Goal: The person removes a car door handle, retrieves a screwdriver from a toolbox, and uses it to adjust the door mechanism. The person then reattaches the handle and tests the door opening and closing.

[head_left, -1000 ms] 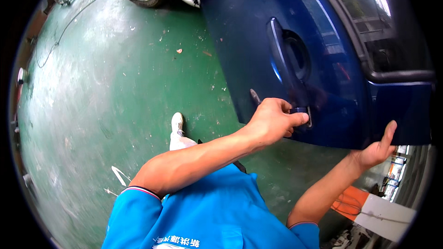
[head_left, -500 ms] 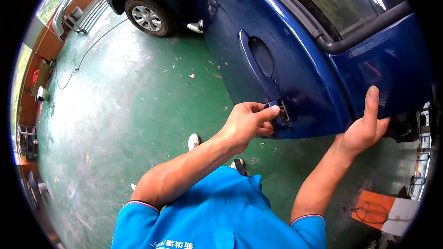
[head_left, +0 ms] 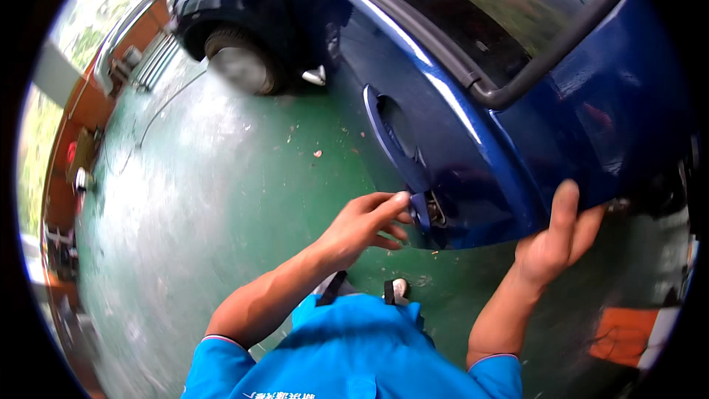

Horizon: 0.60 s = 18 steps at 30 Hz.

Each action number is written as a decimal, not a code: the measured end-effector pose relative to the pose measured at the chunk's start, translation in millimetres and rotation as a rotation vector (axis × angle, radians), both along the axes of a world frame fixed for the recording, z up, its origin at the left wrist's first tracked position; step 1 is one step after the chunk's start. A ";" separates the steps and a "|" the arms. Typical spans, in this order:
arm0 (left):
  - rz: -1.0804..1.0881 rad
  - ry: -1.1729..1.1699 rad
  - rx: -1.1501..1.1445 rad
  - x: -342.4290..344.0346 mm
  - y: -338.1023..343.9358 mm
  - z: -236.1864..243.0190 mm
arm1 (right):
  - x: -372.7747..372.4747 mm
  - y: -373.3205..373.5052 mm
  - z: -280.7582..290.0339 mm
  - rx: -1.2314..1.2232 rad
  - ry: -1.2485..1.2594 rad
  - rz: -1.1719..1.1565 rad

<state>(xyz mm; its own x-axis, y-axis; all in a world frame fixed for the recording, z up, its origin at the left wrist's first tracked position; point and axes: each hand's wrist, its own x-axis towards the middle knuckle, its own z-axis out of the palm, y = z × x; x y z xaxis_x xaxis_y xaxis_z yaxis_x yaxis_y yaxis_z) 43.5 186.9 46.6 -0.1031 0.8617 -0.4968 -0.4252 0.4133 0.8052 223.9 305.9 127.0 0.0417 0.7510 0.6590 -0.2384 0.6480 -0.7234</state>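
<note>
Using 2 hands at a blue car door point(head_left: 476, 196).
Left hand point(head_left: 363, 224), loosely open, is just beside the cap point(head_left: 420, 210) at the end of the handle point(head_left: 383, 131); right hand point(head_left: 552, 247) grips the door's edge.

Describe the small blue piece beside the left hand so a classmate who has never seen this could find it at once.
On the blue car door, find the long handle beside an oval recess. Follow it down to its lower end, near the left hand: the small blue piece sits there, just left of a dark opening. It is short and blocky, unlike the slim handle.
</note>
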 end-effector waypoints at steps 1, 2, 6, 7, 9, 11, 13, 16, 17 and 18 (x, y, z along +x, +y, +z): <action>0.024 0.193 0.057 -14.9 -0.6 -6.4 | 7.5 -1.7 -5.4 0.074 -0.058 -0.039; 0.008 0.566 0.188 -31.8 -3.0 -11.4 | 13.8 -5.1 -13.4 0.121 -0.022 -0.130; -0.241 1.430 0.793 -87.9 33.0 13.7 | 83.1 -65.3 -73.0 0.069 -0.242 -0.297; -0.364 1.477 0.897 -97.5 48.0 14.6 | 81.8 -92.2 -88.7 -0.064 -0.339 -0.425; -0.528 1.573 1.048 -104.2 74.0 21.0 | 48.2 -142.1 -105.3 -0.507 -0.216 -0.364; -0.747 1.508 1.079 -101.2 100.3 21.4 | -3.6 -159.8 -112.2 -0.762 -0.116 -0.378; -0.967 1.480 1.053 -102.4 110.7 26.5 | -39.8 -159.4 -113.0 -0.901 0.003 -0.294; -1.195 1.437 1.039 -103.3 127.6 35.7 | -82.8 -147.2 -119.2 -0.879 0.181 -0.238; -1.253 1.431 1.001 -101.0 132.0 37.5 | -92.9 -143.3 -122.4 -0.873 0.239 -0.231; -1.306 1.427 0.961 -98.4 136.6 40.0 | -99.2 -138.8 -119.9 -0.847 0.294 -0.207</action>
